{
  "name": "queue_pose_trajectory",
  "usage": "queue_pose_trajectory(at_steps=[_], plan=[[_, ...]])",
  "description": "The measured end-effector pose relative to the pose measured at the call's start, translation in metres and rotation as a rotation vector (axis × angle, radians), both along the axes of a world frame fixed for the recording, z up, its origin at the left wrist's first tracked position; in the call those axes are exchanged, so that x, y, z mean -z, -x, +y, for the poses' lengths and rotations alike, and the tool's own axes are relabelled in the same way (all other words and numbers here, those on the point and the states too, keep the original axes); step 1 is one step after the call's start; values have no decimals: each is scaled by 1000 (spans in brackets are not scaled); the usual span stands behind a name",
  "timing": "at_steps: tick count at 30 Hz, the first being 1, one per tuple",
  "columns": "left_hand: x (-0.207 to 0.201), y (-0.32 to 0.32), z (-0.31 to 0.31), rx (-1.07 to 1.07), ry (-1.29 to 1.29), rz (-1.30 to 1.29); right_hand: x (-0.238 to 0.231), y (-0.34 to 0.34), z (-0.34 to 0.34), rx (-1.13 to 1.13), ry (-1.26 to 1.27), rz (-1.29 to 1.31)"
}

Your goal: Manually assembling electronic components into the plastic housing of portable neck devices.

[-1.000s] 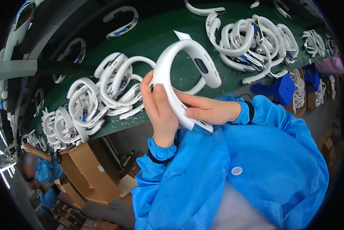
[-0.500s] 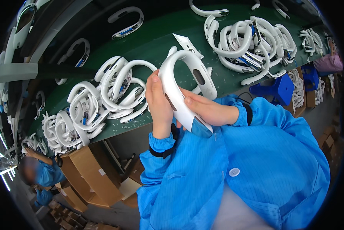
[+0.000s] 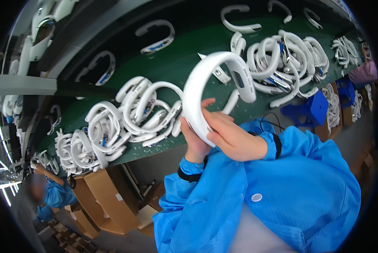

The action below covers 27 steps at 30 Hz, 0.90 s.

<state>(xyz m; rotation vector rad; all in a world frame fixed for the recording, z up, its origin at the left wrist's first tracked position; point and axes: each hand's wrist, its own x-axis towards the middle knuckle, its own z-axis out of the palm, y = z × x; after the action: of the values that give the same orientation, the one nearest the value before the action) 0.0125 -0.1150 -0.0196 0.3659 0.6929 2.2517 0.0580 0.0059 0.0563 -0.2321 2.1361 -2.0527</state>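
Observation:
I hold a white U-shaped neck fan [image 3: 196, 90] in front of my chest, with its curve pointing away from me. My left hand [image 3: 195, 142] is closed around the near arm of the fan from the left and below, its fingers partly hidden behind it. My right hand [image 3: 239, 141] grips the same arm from the right, thumb and fingers pressed to the shell. The fan's other arm, with a dark oval opening, hangs free at the upper right. Beyond it on the green bench lie a flat white cover piece [image 3: 221, 75] and a curved white part [image 3: 231, 102].
Piles of white neck fan parts, some with blue pieces showing, lie left [image 3: 130, 122] and right [image 3: 267, 63] on the green bench [image 3: 172, 69]. Below stand an open cardboard box [image 3: 113, 196] and a blue plastic stool [image 3: 313, 109]. Another person [image 3: 58, 192] works at far left.
The neck fan has turned in my hands, and its near end, visible before, is now hidden by them. My hands have come closer together. The view has shifted slightly.

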Motion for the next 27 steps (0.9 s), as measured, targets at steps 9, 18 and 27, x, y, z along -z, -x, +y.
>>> queue_pose_trajectory(at_steps=[9,18,27], plan=[[-46,-19,18,-506,1027,738,6,8,33,408,619,-351],[-38,-16,20,120,389,48,14,39,28,415,794,-356],[21,-9,6,-326,910,872,55,74,19,113,745,-453]])
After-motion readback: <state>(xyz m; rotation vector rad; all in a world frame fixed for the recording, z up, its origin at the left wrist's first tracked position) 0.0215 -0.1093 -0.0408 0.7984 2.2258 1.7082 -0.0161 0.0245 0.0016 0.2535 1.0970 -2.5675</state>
